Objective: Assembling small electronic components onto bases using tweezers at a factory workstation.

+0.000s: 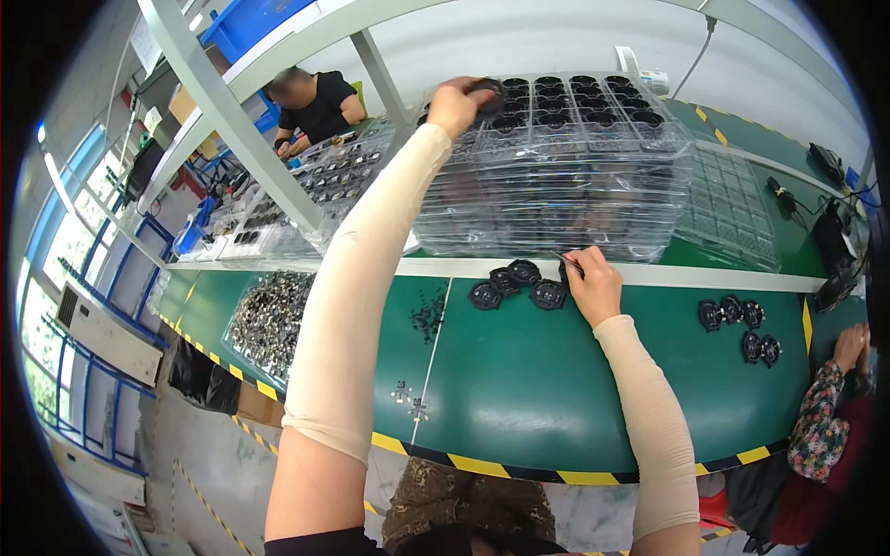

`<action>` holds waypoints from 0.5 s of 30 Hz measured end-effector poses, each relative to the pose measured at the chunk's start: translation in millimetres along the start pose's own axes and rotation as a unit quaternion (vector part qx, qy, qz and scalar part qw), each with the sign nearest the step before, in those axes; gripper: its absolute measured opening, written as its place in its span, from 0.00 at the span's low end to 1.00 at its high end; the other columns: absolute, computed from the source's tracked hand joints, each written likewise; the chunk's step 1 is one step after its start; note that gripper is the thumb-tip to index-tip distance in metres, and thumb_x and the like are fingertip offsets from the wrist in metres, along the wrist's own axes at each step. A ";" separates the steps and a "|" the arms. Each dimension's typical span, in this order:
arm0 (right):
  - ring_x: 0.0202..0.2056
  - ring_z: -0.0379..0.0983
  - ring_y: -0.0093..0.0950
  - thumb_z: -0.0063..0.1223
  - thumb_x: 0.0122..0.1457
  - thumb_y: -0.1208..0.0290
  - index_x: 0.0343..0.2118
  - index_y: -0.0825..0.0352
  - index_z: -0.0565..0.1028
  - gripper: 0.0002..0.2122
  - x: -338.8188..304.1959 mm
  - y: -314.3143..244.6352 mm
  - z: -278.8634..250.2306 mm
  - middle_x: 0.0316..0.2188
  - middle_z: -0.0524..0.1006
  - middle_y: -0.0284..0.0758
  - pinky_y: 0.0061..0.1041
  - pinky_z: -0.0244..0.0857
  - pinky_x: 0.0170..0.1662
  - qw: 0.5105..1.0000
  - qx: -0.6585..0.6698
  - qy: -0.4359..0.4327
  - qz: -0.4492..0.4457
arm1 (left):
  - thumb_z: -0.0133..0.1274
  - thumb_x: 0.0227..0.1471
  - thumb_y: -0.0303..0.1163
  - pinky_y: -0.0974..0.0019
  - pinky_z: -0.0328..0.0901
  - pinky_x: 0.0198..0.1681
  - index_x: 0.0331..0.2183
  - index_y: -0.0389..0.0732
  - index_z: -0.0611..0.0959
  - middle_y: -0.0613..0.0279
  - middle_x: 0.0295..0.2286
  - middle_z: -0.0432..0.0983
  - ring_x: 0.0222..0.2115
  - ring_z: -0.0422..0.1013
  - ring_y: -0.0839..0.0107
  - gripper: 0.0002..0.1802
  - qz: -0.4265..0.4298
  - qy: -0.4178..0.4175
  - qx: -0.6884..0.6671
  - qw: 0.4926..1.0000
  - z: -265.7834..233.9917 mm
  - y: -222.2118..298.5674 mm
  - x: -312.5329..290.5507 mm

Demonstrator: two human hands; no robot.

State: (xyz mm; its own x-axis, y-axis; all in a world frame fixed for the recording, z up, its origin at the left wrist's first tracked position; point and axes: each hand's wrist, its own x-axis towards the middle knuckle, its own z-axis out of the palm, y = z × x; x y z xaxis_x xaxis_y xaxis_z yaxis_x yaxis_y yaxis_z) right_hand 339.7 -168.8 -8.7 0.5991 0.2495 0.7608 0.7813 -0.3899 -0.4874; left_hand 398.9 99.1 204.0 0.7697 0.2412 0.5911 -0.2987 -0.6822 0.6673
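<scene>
My left hand (451, 107) is stretched far forward, its fingers closed on a round black part (489, 98) above the left end of a tall stack of clear plastic trays (547, 208). Rows of similar round black cups (550, 102) sit in the top tray. Nearer to me, my right hand (596, 285) is closed around a thin, dark, pen-like tool (567, 262). Its fingers are beside a small cluster of black round housings (524, 272) lying on the green bench (519, 389). My fingers partly hide one more black piece there.
Small metal pieces heap in a clear tray (271, 320) at left, beside scattered black bits (427, 315). More black housings (742, 320) lie at right. A grey frame post (241, 120) rises at left. Co-workers sit at far left (320, 107) and right (834, 417).
</scene>
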 end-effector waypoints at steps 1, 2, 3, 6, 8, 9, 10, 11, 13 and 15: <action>0.23 0.73 0.37 0.57 0.52 0.73 0.28 0.64 0.76 0.02 0.3 -1.1 -0.5 0.26 0.74 0.33 0.34 0.66 0.25 1.000 0.002 0.001 0.000 | 0.60 0.48 0.35 0.63 0.68 0.40 0.42 0.32 0.80 0.49 0.37 0.79 0.34 0.75 0.61 0.20 -0.013 -0.046 0.083 0.995 6.0 3.6 0.5; 0.23 0.73 0.37 0.57 0.52 0.73 0.28 0.64 0.76 0.02 0.4 -2.1 -0.9 0.26 0.74 0.33 0.34 0.66 0.25 1.000 0.004 0.003 0.001 | 0.58 0.50 0.40 0.60 0.66 0.45 0.43 0.32 0.80 0.45 0.39 0.78 0.40 0.75 0.55 0.23 -0.025 -0.091 0.165 0.982 12.2 7.1 0.6; 0.23 0.73 0.37 0.57 0.52 0.73 0.28 0.64 0.76 0.02 0.5 -2.0 0.3 0.26 0.74 0.33 0.34 0.66 0.25 1.000 0.004 0.004 0.000 | 0.56 0.51 0.46 0.57 0.63 0.49 0.46 0.33 0.77 0.42 0.43 0.74 0.45 0.70 0.50 0.29 -0.011 -0.090 0.260 0.961 19.7 8.7 -0.8; 0.22 0.73 0.37 0.58 0.51 0.73 0.27 0.64 0.77 0.03 -0.1 -0.9 2.7 0.26 0.74 0.33 0.34 0.66 0.25 1.000 0.008 0.008 -0.002 | 0.55 0.52 0.48 0.56 0.63 0.51 0.46 0.34 0.75 0.43 0.45 0.73 0.48 0.69 0.50 0.29 -0.055 -0.153 0.328 0.930 26.1 17.4 6.6; 0.22 0.73 0.37 0.58 0.51 0.73 0.27 0.64 0.77 0.03 -0.3 1.9 -0.2 0.26 0.74 0.33 0.34 0.66 0.25 1.000 0.000 0.007 0.001 | 0.55 0.51 0.48 0.57 0.63 0.50 0.46 0.33 0.76 0.42 0.43 0.74 0.47 0.70 0.49 0.30 -0.024 -0.148 0.324 0.934 30.9 20.5 1.3; 0.22 0.73 0.37 0.58 0.51 0.73 0.27 0.64 0.77 0.03 0.4 0.9 0.3 0.26 0.74 0.33 0.34 0.66 0.25 1.000 0.001 0.005 0.001 | 0.56 0.50 0.49 0.57 0.64 0.49 0.46 0.33 0.76 0.41 0.42 0.75 0.45 0.70 0.49 0.31 0.004 -0.139 0.326 0.935 29.5 20.4 -0.1; 0.22 0.73 0.37 0.58 0.51 0.73 0.27 0.64 0.77 0.03 0.5 0.6 1.0 0.26 0.74 0.33 0.34 0.66 0.25 1.000 0.002 0.007 0.001 | 0.56 0.51 0.49 0.58 0.63 0.49 0.48 0.34 0.75 0.43 0.43 0.75 0.46 0.70 0.50 0.31 -0.001 -0.138 0.326 0.935 29.9 21.1 -0.1; 0.21 0.73 0.37 0.58 0.51 0.72 0.27 0.64 0.77 0.03 0.4 0.6 1.8 0.25 0.74 0.33 0.34 0.66 0.25 1.000 0.005 0.008 -0.001 | 0.56 0.51 0.49 0.58 0.63 0.49 0.48 0.34 0.75 0.43 0.43 0.75 0.46 0.70 0.50 0.31 0.000 -0.138 0.328 0.935 29.0 21.5 0.3; 0.21 0.73 0.37 0.57 0.51 0.72 0.28 0.64 0.77 0.03 -0.1 0.0 1.8 0.25 0.74 0.33 0.34 0.66 0.25 1.000 0.008 0.009 -0.002 | 0.58 0.49 0.51 0.60 0.64 0.49 0.48 0.33 0.75 0.43 0.41 0.76 0.45 0.71 0.52 0.34 -0.020 -0.118 0.301 0.946 28.5 21.7 -0.9; 0.22 0.73 0.37 0.57 0.51 0.72 0.28 0.64 0.77 0.03 0.4 -2.2 1.8 0.26 0.74 0.33 0.34 0.66 0.25 1.000 0.009 0.001 0.006 | 0.59 0.47 0.53 0.60 0.64 0.49 0.47 0.32 0.75 0.43 0.41 0.76 0.45 0.71 0.53 0.36 -0.045 -0.132 0.292 0.946 23.6 22.9 3.5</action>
State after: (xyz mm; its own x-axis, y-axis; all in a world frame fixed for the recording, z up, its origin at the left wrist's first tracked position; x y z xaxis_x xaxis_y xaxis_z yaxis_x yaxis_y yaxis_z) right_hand 338.5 -166.3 -8.1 0.6089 0.2436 0.7549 0.7765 -0.3774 -0.5045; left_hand 408.1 68.1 210.6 0.9144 0.1877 0.3586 0.0778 -0.9510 0.2992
